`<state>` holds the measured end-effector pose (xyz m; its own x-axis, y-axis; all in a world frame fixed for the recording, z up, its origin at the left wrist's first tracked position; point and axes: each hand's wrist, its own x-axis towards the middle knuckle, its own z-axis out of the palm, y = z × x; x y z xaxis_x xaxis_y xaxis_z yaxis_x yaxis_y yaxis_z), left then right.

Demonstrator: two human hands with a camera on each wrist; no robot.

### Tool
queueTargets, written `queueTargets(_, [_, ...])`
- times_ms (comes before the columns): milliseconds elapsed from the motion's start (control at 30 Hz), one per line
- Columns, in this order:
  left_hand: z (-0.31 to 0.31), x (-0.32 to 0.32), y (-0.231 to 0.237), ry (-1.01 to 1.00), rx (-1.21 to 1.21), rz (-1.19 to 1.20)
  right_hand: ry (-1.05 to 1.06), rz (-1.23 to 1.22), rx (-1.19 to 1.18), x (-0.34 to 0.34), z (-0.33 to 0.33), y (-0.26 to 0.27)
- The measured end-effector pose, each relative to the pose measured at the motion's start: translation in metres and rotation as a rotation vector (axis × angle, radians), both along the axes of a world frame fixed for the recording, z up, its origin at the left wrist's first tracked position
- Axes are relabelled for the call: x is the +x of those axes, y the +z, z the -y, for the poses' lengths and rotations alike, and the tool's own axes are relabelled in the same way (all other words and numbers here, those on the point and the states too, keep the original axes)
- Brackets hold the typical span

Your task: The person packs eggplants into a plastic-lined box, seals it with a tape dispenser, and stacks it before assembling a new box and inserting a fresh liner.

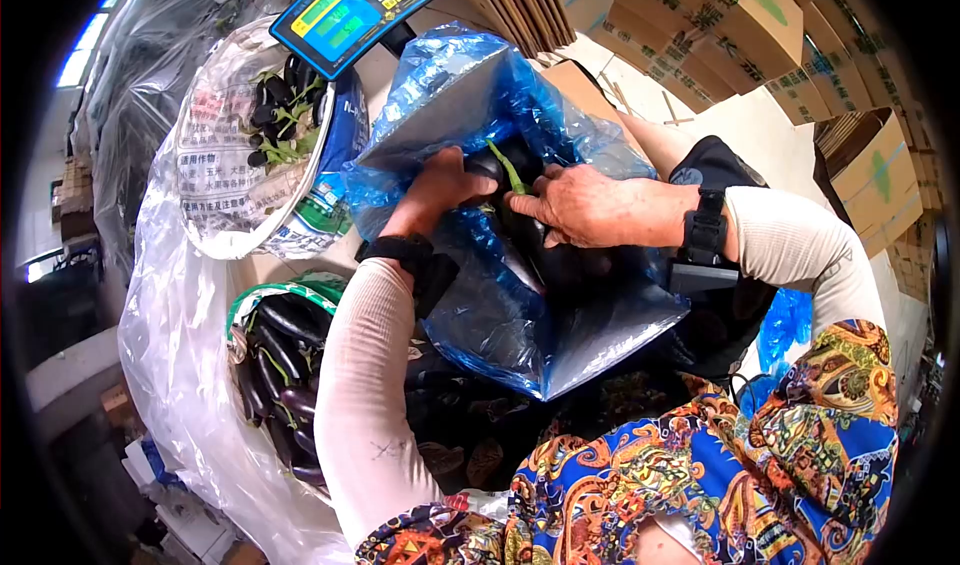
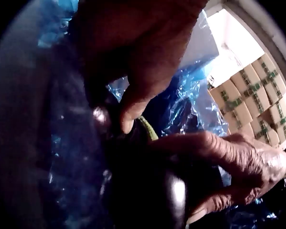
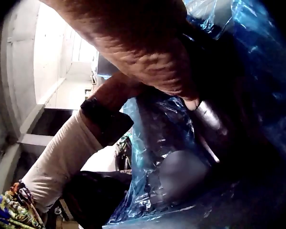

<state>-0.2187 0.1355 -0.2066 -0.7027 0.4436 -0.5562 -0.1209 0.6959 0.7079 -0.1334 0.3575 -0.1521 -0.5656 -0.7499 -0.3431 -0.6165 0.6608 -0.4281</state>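
Note:
Both hands reach into a blue plastic bag [image 1: 490,330] lined with a pale sheet, where glossy dark eggplants lie. My right hand [image 1: 590,210] grips an eggplant [image 3: 213,125] near its top, thumb and fingers around it. A curved green stem [image 1: 507,168] sticks up between the two hands. My left hand [image 1: 440,195] holds a dark eggplant [image 1: 486,168] at the bag's left side, its fingers partly hidden. In the left wrist view the left thumb [image 2: 129,114] presses down beside the stem. Deep shadow hides the lower part of the bag.
A scale display [image 1: 345,15] stands beyond the bag. To the left are a white woven sack [image 1: 225,180] with eggplants and a green-rimmed bag [image 1: 240,315] of more eggplants. Clear plastic sheeting [image 1: 165,355] hangs around them. Cardboard boxes [image 1: 690,25] are stacked at the back right.

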Motion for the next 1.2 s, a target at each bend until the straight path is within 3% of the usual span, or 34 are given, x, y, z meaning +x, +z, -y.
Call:
queueTargets(33, [0.0, 0.0, 0.005, 0.063, 0.095, 0.126, 0.002, 0.003, -0.008, 0.0, 0.0, 0.001])
queueTargets(133, [-0.014, 0.005, 0.023, -0.124, -0.174, -0.16, 0.014, 0.009, 0.028, -0.001, 0.001, 0.007])
queueTargets(200, [-0.015, 0.027, 0.002, -0.155, -0.18, -0.529, 0.012, 0.012, 0.057, 0.001, 0.002, 0.007])
queueTargets(233, [-0.016, 0.035, -0.005, -0.2, -0.237, -0.576, 0.01, 0.016, 0.07, 0.003, 0.003, 0.007])
queueTargets(333, [-0.011, 0.05, -0.007, -0.141, -0.058, -0.832, -0.003, -0.012, 0.08, 0.015, 0.004, 0.006])
queueTargets(367, [-0.012, 0.053, -0.005, -0.173, -0.049, -0.833, -0.025, -0.008, 0.099, 0.017, 0.003, 0.009])
queueTargets(467, [-0.022, 0.048, -0.006, -0.26, -0.353, -0.965, -0.038, -0.012, 0.002, 0.003, 0.0, 0.006])
queueTargets(733, [-0.028, 0.031, -0.021, -0.248, -0.363, -1.12, -0.101, -0.019, 0.019, -0.004, -0.002, -0.007])
queueTargets(800, [-0.035, 0.031, -0.018, -0.274, -0.513, -1.151, -0.103, 0.058, 0.044, -0.009, -0.003, 0.0])
queueTargets(867, [-0.029, 0.029, -0.007, -0.255, -0.368, -1.227, -0.079, -0.014, -0.05, -0.008, -0.01, -0.021])
queueTargets(1000, [-0.019, 0.033, 0.024, -0.321, -0.45, -0.839, -0.038, -0.019, -0.077, -0.002, -0.012, -0.025])
queueTargets(1033, [-0.016, 0.035, 0.049, -0.336, -0.391, -0.735, -0.048, -0.015, -0.025, 0.001, -0.008, -0.011])
queueTargets(1067, [-0.006, 0.039, 0.062, -0.305, -0.247, -0.768, -0.012, -0.184, -0.008, 0.004, -0.007, -0.017])
queueTargets(1133, [0.002, 0.042, 0.097, -0.291, -0.155, -0.567, 0.009, -0.12, 0.124, -0.005, -0.003, -0.009])
queueTargets(1200, [0.021, 0.047, 0.11, -0.269, -0.037, -0.579, 0.015, -0.058, 0.168, -0.011, -0.003, -0.002])
